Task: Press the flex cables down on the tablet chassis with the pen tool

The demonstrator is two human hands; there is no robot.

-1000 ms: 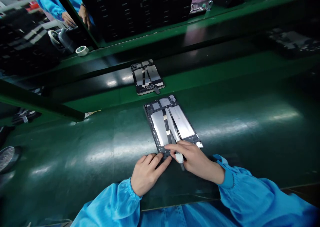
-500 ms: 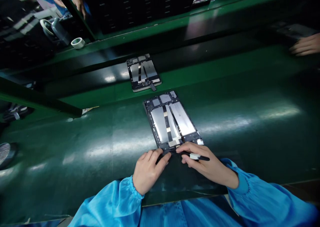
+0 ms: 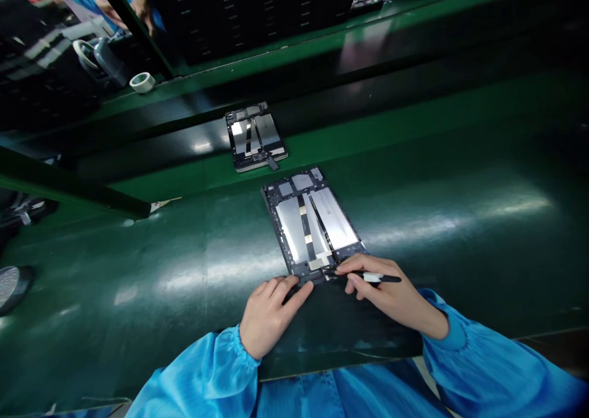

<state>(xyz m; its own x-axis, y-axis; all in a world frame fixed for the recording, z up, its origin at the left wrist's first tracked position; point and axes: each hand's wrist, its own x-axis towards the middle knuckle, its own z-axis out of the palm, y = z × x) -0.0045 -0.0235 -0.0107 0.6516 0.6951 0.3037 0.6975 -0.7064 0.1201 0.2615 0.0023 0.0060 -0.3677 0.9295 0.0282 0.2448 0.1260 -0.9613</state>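
Observation:
An opened tablet [image 3: 335, 216] lies at a slant before me, with silver battery panels, dark ribbon cables and a black frame showing. My left hand [image 3: 270, 312] grips its near left corner, thumb along the bottom edge and fingers at the side. In my right hand [image 3: 384, 289] is a slim black tool with a white band, apparently tweezers [image 3: 373, 277], pinched between thumb and fingers. Its dark tip points left at the small parts along the tablet's near edge. Whether the tip touches or holds anything is too small to tell.
A second opened tablet [image 3: 257, 137] lies beyond, on the dark belt strip [image 3: 193, 139]. A tape roll [image 3: 142, 83] sits on the far green ledge. A green post [image 3: 69, 181] slants in from the left, above a round object [image 3: 13, 288]. Another person's hands [image 3: 138, 10] show behind.
My right hand has shifted slightly right with the tweezers, uncovering the tablet's near edge. The far tablet has moved a little left. Another person's hand at the right has left view.

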